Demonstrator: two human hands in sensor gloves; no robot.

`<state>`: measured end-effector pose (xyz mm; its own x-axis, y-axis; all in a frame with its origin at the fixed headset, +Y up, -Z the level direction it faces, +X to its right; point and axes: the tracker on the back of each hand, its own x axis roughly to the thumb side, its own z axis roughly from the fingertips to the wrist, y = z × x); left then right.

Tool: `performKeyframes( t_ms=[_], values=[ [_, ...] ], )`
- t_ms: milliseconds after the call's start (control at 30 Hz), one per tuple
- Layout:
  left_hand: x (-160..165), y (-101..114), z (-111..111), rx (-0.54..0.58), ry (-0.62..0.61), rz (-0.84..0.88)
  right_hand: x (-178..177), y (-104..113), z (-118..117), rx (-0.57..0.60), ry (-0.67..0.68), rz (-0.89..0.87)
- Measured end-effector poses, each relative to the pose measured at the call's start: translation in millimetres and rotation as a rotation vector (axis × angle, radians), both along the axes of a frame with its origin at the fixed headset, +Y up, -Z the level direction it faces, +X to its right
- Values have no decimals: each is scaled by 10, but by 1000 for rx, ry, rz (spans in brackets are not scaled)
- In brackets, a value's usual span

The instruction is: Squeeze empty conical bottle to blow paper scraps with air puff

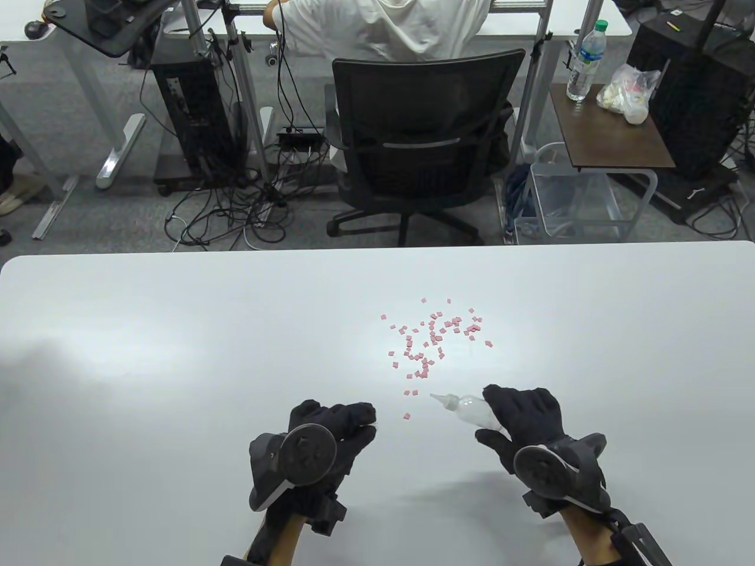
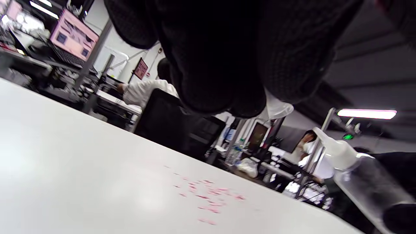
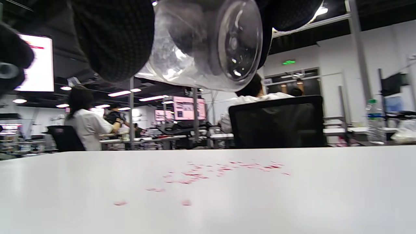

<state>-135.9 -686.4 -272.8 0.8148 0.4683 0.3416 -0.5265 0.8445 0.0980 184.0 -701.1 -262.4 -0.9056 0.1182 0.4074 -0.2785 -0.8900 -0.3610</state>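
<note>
My right hand [image 1: 519,415] grips a clear conical bottle [image 1: 469,408] on its side, just above the white table [image 1: 177,330]. Its white nozzle [image 1: 439,399] points left and away, toward the near end of a scatter of small pink paper scraps [image 1: 433,342]. In the right wrist view the bottle's round base [image 3: 234,42] hangs between my gloved fingers [image 3: 113,39], with the scraps [image 3: 221,170] beyond. My left hand [image 1: 339,421] rests curled on the table, left of the bottle, holding nothing. The left wrist view shows the bottle [image 2: 360,175] at right and the scraps [image 2: 208,198].
The table's far edge runs across the table view, with a black office chair [image 1: 422,147] and a seated person behind it. A few loose scraps [image 1: 407,415] lie between my hands.
</note>
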Motion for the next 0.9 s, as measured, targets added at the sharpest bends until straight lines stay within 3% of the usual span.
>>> performKeyframes(
  t_ms=[267,600,900],
  values=[
    [-18,-147,54,30,-31,129,-273,24,185,34,126,50],
    [-70,-224,75,-50,-90,277,-385,8,255,36,172,76],
    [41,-296,72,-107,-142,82,-513,24,395,163,214,188]
  ],
)
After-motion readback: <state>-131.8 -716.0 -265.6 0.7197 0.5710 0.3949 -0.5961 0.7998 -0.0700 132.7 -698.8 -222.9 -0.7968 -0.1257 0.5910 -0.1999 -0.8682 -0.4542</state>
